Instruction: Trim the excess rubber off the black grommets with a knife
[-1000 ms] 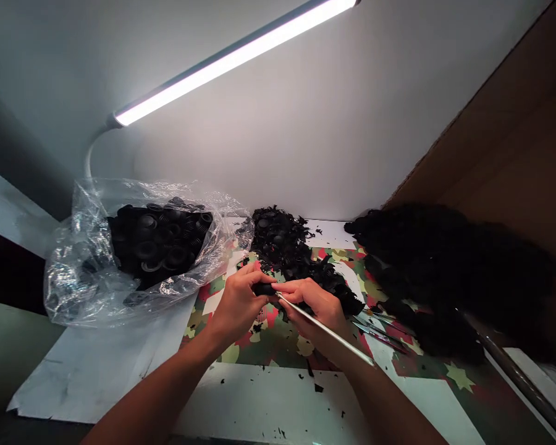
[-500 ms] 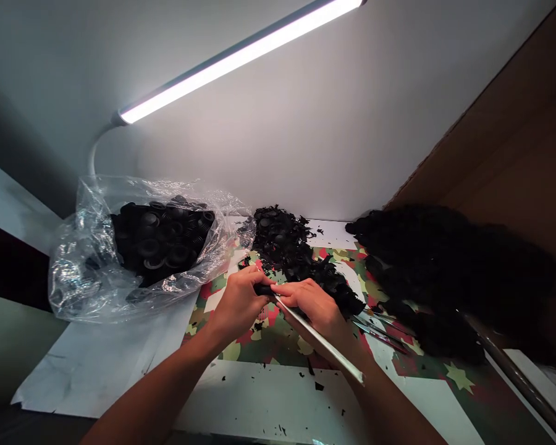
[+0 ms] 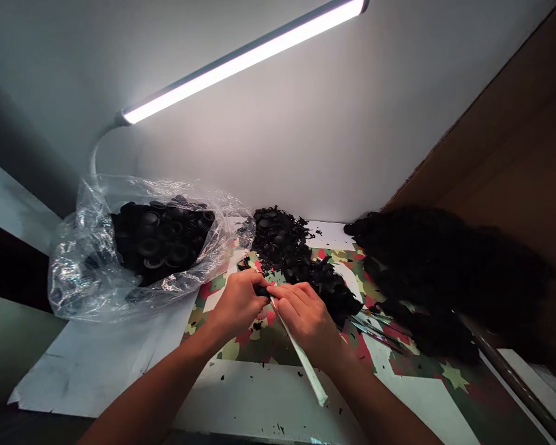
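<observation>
Pinched in the fingers of my left hand (image 3: 240, 304) is a small black rubber piece (image 3: 261, 290), mostly covered by the fingers. My right hand (image 3: 309, 320) is closed around a long, narrow white tool (image 3: 306, 363), whose upper end meets the black piece. The tool's other end slants down toward the front edge; its tip is hidden at the fingers. Just beyond both hands lies a heap of black rubber scraps (image 3: 301, 266).
A clear plastic bag (image 3: 88, 266) at left holds many black ribbed rubber parts (image 3: 167, 238). At right lies a large black pile (image 3: 435, 266). Metal tweezers-like tools (image 3: 377, 332) rest beside it. A tube lamp (image 3: 245, 62) hangs above. Small scraps dot the white sheet (image 3: 241, 395).
The lower end of the white tool has swung left, and my right hand has turned with it. My left hand keeps hold of the black piece in nearly the same place.
</observation>
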The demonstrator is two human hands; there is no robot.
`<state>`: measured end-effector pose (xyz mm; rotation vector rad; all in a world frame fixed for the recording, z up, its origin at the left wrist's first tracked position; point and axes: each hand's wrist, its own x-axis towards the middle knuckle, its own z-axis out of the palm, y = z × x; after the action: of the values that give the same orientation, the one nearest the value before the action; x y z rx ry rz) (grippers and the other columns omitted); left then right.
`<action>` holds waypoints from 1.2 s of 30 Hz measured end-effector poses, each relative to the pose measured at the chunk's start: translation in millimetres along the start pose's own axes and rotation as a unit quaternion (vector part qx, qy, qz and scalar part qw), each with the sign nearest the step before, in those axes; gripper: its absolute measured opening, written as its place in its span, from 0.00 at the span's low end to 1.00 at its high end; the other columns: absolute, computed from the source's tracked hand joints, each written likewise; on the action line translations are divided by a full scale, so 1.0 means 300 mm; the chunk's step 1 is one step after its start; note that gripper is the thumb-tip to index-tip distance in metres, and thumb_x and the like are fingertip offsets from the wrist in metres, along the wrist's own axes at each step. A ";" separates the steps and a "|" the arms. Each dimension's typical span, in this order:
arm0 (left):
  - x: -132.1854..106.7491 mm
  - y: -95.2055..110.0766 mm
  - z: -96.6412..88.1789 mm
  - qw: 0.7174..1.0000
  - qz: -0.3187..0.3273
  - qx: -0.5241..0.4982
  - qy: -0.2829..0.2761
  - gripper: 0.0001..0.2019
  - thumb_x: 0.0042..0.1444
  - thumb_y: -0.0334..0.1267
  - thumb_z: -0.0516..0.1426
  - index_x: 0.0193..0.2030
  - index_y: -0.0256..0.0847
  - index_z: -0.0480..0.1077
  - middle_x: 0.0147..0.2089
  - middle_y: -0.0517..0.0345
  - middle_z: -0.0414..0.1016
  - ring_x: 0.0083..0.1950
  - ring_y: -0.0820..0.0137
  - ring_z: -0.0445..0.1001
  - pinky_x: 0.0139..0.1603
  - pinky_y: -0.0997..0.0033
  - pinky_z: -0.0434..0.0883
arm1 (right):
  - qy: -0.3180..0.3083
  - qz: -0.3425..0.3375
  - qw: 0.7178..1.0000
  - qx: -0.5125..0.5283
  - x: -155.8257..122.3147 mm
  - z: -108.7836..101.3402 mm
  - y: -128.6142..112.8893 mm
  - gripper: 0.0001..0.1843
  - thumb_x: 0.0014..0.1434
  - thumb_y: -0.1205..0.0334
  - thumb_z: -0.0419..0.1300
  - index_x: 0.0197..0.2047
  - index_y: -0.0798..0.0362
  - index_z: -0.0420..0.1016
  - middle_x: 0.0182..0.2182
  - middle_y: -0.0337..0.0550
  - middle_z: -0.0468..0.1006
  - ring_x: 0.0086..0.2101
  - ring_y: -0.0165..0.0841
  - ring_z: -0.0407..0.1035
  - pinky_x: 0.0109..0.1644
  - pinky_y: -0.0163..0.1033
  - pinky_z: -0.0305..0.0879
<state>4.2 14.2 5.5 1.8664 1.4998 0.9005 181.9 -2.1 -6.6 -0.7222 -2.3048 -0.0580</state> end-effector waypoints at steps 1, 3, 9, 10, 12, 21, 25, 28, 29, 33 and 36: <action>-0.001 0.001 0.000 1.000 -0.001 -0.004 0.003 0.11 0.43 0.19 0.59 0.26 0.39 0.76 0.26 0.61 0.76 0.30 0.71 0.72 0.31 0.74 0.65 | 0.012 0.011 1.000 -0.007 0.001 0.009 0.000 0.12 0.69 0.73 0.49 0.39 0.52 0.71 0.46 0.53 0.82 0.46 0.40 0.77 0.49 0.48 0.68; -0.002 0.007 -0.003 1.000 0.005 -0.022 0.011 0.07 0.45 0.23 0.62 0.24 0.39 0.75 0.26 0.61 0.75 0.29 0.72 0.71 0.30 0.74 0.65 | 0.036 0.053 0.998 -0.010 0.000 0.020 0.010 0.12 0.70 0.73 0.48 0.41 0.52 0.71 0.44 0.52 0.82 0.46 0.40 0.76 0.49 0.48 0.68; -0.003 0.014 -0.001 0.994 -0.013 -0.103 0.019 0.05 0.45 0.31 0.68 0.26 0.39 0.76 0.27 0.60 0.77 0.28 0.71 0.72 0.29 0.74 0.67 | 0.093 0.203 0.974 0.032 -0.011 -0.020 0.067 0.09 0.70 0.65 0.52 0.43 0.49 0.73 0.44 0.47 0.83 0.43 0.39 0.76 0.50 0.47 0.68; -0.003 0.014 -0.001 0.994 -0.012 -0.111 0.021 0.05 0.45 0.32 0.69 0.28 0.39 0.77 0.28 0.59 0.77 0.29 0.70 0.73 0.29 0.73 0.68 | 0.101 0.236 0.965 0.055 -0.013 -0.029 0.070 0.08 0.70 0.63 0.53 0.42 0.49 0.73 0.46 0.46 0.83 0.43 0.39 0.76 0.49 0.46 0.69; -0.002 0.018 -0.006 0.993 0.012 -0.116 0.033 0.09 0.47 0.35 0.70 0.35 0.39 0.79 0.33 0.57 0.78 0.34 0.68 0.75 0.34 0.72 0.70 | 0.111 0.297 0.943 0.103 -0.017 -0.043 0.070 0.09 0.70 0.59 0.54 0.39 0.48 0.73 0.47 0.44 0.83 0.44 0.39 0.77 0.48 0.44 0.70; 0.031 -0.004 -0.229 0.900 -0.048 -0.424 0.090 0.16 0.67 0.42 0.54 0.56 0.39 0.75 0.50 0.46 0.81 0.42 0.67 0.78 0.42 0.69 0.75 | 0.132 0.409 0.894 0.129 -0.017 -0.082 0.092 0.16 0.67 0.47 0.55 0.32 0.48 0.67 0.17 0.32 0.68 0.18 0.31 0.62 0.23 0.35 0.56; 0.014 -0.035 -0.288 0.813 -0.126 -0.560 0.093 0.14 0.65 0.32 0.54 0.56 0.36 0.72 0.55 0.43 0.79 0.48 0.67 0.81 0.47 0.72 0.77 | 0.144 0.395 0.900 0.114 -0.017 -0.096 0.099 0.15 0.66 0.49 0.56 0.31 0.48 0.67 0.19 0.33 0.68 0.19 0.30 0.61 0.25 0.35 0.57; -0.007 -0.046 -0.276 0.808 -0.144 -0.566 0.074 0.13 0.64 0.32 0.55 0.55 0.36 0.72 0.53 0.42 0.79 0.52 0.64 0.80 0.52 0.67 0.77 | 0.145 0.388 0.904 0.107 -0.019 -0.095 0.105 0.14 0.66 0.50 0.57 0.32 0.49 0.67 0.21 0.33 0.70 0.21 0.30 0.63 0.27 0.35 0.58; -0.011 -0.048 -0.272 0.816 -0.145 -0.555 0.071 0.13 0.64 0.34 0.56 0.54 0.36 0.72 0.52 0.43 0.80 0.52 0.63 0.80 0.54 0.65 0.76 | 0.147 0.387 0.904 0.105 -0.020 -0.096 0.108 0.14 0.66 0.50 0.57 0.32 0.49 0.67 0.21 0.33 0.71 0.21 0.30 0.64 0.27 0.35 0.59; 0.008 -0.068 -0.309 0.924 -0.098 -0.338 0.150 0.15 0.59 0.42 0.60 0.51 0.39 0.73 0.46 0.48 0.80 0.48 0.59 0.79 0.56 0.55 0.73 | 0.174 0.412 0.883 0.142 -0.029 -0.118 0.137 0.14 0.67 0.48 0.56 0.35 0.49 0.70 0.20 0.33 0.74 0.16 0.28 0.63 0.26 0.35 0.60; 0.064 -0.124 -0.380 0.961 -0.020 0.061 0.270 0.12 0.57 0.40 0.61 0.47 0.41 0.77 0.49 0.48 0.76 0.55 0.52 0.72 0.62 0.46 0.64 | 0.225 0.430 0.859 0.164 -0.050 -0.162 0.182 0.15 0.67 0.47 0.56 0.36 0.49 0.68 0.19 0.32 0.74 0.14 0.27 0.59 0.22 0.34 0.57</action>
<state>-105.6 43.3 48.7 1.7445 1.9387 1.4055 249.0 25.2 11.4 -1.3208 -1.3411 0.5102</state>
